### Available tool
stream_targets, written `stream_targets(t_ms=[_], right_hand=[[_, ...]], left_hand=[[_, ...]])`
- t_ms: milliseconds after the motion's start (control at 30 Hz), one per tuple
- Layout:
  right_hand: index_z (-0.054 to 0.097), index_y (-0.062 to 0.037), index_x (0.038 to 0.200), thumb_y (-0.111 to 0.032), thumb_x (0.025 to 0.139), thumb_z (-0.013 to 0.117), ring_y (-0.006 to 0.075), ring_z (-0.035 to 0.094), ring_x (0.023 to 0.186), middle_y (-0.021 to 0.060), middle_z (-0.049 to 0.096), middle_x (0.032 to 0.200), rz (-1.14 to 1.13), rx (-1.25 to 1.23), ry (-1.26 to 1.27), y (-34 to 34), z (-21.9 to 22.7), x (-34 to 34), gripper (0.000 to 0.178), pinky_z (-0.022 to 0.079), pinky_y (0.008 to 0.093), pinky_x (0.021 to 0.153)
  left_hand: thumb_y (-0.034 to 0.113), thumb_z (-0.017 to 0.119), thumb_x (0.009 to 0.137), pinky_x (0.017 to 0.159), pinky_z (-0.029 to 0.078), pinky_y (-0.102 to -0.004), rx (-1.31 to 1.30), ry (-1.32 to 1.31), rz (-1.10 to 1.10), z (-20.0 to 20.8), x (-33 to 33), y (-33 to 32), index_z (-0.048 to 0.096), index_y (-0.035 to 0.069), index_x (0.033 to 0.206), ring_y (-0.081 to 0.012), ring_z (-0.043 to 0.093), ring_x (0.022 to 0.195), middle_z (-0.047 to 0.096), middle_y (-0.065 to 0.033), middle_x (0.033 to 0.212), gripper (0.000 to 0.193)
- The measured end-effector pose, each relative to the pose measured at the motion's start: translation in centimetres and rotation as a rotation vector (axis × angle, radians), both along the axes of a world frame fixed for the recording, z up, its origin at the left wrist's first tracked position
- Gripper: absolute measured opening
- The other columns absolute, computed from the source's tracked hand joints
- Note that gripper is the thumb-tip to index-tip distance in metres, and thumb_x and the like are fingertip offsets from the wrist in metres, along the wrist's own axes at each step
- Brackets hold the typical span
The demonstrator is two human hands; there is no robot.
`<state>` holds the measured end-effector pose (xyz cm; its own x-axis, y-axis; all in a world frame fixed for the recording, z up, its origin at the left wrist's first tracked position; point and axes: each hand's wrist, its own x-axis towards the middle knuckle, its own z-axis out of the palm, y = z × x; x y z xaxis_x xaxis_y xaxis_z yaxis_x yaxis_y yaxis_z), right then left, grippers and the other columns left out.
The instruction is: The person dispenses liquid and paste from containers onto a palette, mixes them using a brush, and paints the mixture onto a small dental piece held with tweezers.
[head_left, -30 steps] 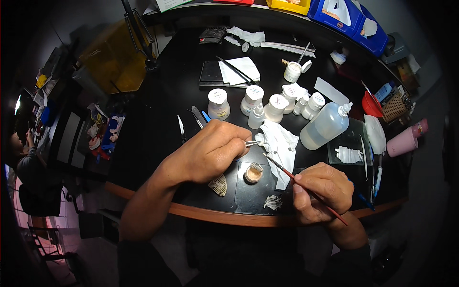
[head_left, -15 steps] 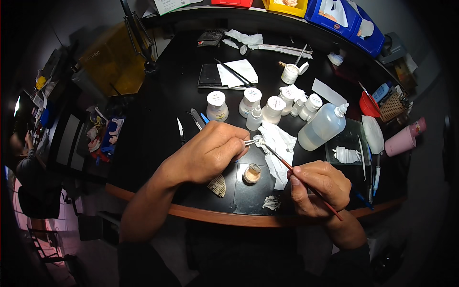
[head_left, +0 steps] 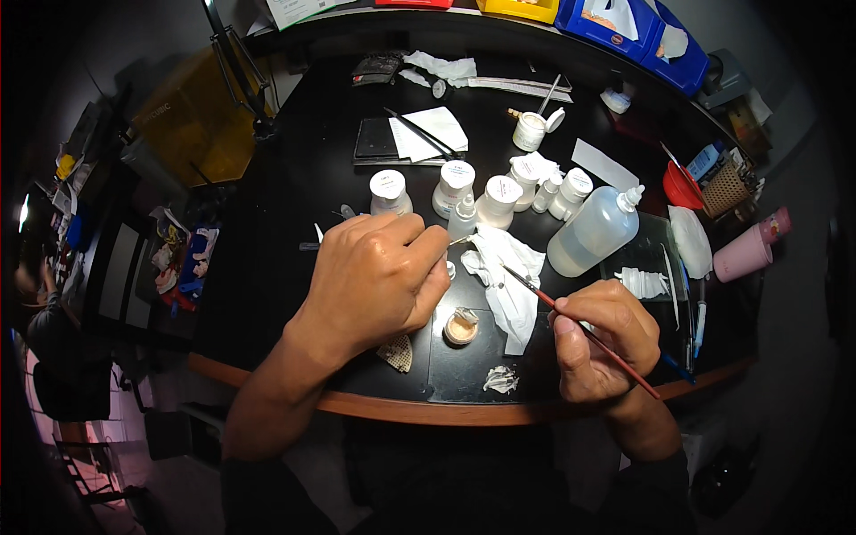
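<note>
My left hand [head_left: 379, 276], back upward and fingers curled in, hides most of the thin metal tweezers it holds; a slim tip [head_left: 460, 240] pokes out beside the knuckles. A small pale piece [head_left: 451, 268] shows just by the fingers; what supports it is hidden. Between thumb and fingertips, my right hand [head_left: 606, 339] grips a fine brush [head_left: 588, 337] with a red-brown handle, its dark tip over a crumpled white tissue [head_left: 510, 308]. Below the left fingers stands a small open jar [head_left: 461, 327] of peach-coloured paste or powder on a dark plate.
White-lidded bottles [head_left: 456, 187] line up behind the hands, with a large translucent squeeze bottle [head_left: 596, 234] to the right. A glass slab [head_left: 664, 290], pens and a pink cup [head_left: 743, 252] stand at the right. A beige perforated piece [head_left: 396, 354] lies below my left wrist.
My left hand has turned, hiding more of the tweezers, and their tip has moved away from the brush. My right hand has shifted slightly right with the brush. The view has shifted a little.
</note>
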<state>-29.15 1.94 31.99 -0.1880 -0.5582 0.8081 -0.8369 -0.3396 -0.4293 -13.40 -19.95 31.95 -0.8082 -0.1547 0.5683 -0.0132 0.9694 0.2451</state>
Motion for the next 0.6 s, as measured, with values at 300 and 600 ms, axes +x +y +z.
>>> stream_targets(t_ms=[300, 600], right_hand=[[0.076, 0.0043, 0.096, 0.006, 0.081, 0.075, 0.0178, 0.068, 0.062, 0.0145, 0.072, 0.081, -0.036, 0.021, 0.026, -0.82, 0.14, 0.14, 0.015, 0.052, 0.0280, 0.053], [0.078, 0.0035, 0.098, 0.006, 0.077, 0.077, 0.0191, 0.071, 0.064, 0.0133, 0.073, 0.083, -0.046, 0.039, 0.092, -0.95, -0.26, 0.26, 0.021, 0.055, 0.0287, 0.054]], left_hand=[[0.016, 0.082, 0.079, 0.066, 0.047, -0.0374, -0.227, -0.001, -0.021, 0.21, 0.22, 0.38, 0.077, 0.009, 0.103, -0.0205, 0.064, 0.075, 0.062, -0.0038, 0.084, 0.026], [0.014, 0.083, 0.077, 0.067, 0.047, -0.0373, -0.203, 0.010, -0.058, -0.15, 0.16, 0.46, 0.077, 0.009, 0.108, -0.0212, 0.063, 0.076, 0.062, -0.0052, 0.087, 0.033]])
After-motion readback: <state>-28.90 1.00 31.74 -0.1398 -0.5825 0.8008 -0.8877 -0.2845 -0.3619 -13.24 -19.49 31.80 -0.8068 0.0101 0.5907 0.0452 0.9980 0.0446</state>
